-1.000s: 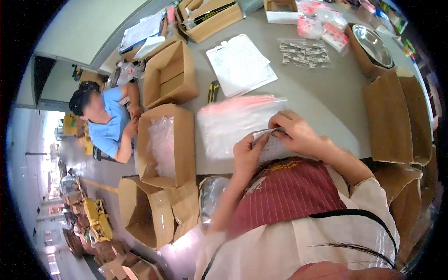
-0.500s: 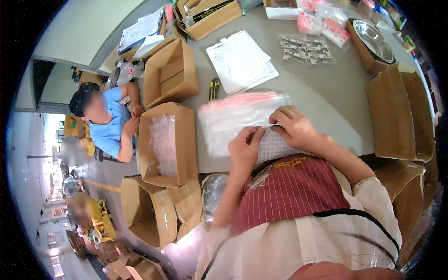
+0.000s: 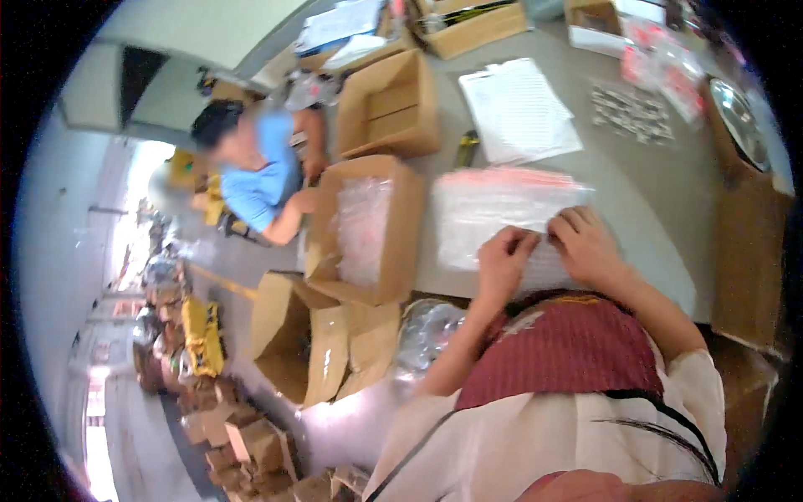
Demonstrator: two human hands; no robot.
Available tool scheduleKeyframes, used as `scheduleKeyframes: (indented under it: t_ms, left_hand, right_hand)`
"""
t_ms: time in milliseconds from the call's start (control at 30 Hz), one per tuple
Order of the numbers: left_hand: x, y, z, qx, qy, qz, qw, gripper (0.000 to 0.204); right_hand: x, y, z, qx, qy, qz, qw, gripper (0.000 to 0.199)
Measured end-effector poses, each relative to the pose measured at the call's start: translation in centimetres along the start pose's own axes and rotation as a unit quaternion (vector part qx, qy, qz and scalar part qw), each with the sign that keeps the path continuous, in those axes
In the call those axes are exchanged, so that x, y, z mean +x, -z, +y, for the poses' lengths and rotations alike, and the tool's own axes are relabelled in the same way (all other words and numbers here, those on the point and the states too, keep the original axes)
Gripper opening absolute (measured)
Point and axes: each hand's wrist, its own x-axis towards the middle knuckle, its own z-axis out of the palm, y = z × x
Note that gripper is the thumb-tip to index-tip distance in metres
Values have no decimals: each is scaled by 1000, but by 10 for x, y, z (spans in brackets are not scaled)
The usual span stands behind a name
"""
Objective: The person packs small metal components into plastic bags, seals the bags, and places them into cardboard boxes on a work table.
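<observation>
My left hand (image 3: 504, 261) is closed in a pinch at the upper left edge of a white printed label sheet (image 3: 548, 269). Across from it, the fingers of my right hand (image 3: 585, 241) are bent together over the sheet's upper right edge. The sheet lies close to my body, partly hidden by both hands and blurred. Just beyond it is a flat stack of clear plastic bags (image 3: 473, 216) with red top edges, which the hands partly overlap. Past the stack lie more printed sheets (image 3: 520, 113) and a black and yellow utility knife (image 3: 467, 149).
Left of the bags stands a carton (image 3: 407, 243) holding clear bags, with another open carton (image 3: 431, 109) behind it. Small metal parts (image 3: 631, 113) lie bagged at the far right, near a steel bowl (image 3: 740, 121). A co-worker in a blue shirt (image 3: 263, 180) sits at the left.
The whole view has swung left, so the table and things on it sit farther right. Both hands remain at the sheet's upper edge, close together.
</observation>
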Motion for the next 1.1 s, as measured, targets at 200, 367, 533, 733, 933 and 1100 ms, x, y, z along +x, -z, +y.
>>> scheduleKeyframes:
  t_ms: [200,367,533,733,933,1100]
  left_hand:
    - [-5,-1,1,-50,14,24,998,16]
    - [10,49,-24,-29,63,121,990,9]
    - [-15,138,-4,-158,21,334,929,14]
    - [-23,145,-11,-225,35,313,922,12]
    - [-12,108,-2,-224,45,251,941,17]
    - [-18,133,-2,-133,-3,271,953,18]
  right_hand:
    - [1,-1,-1,-6,45,-20,999,21]
    - [3,14,20,100,-38,6,994,16]
    - [8,25,87,213,-167,-29,962,18]
    - [-9,-37,128,181,-164,-195,950,22]
    - [-17,-71,126,43,-163,-162,972,26]
    - [-22,-17,149,-17,-269,-197,943,31]
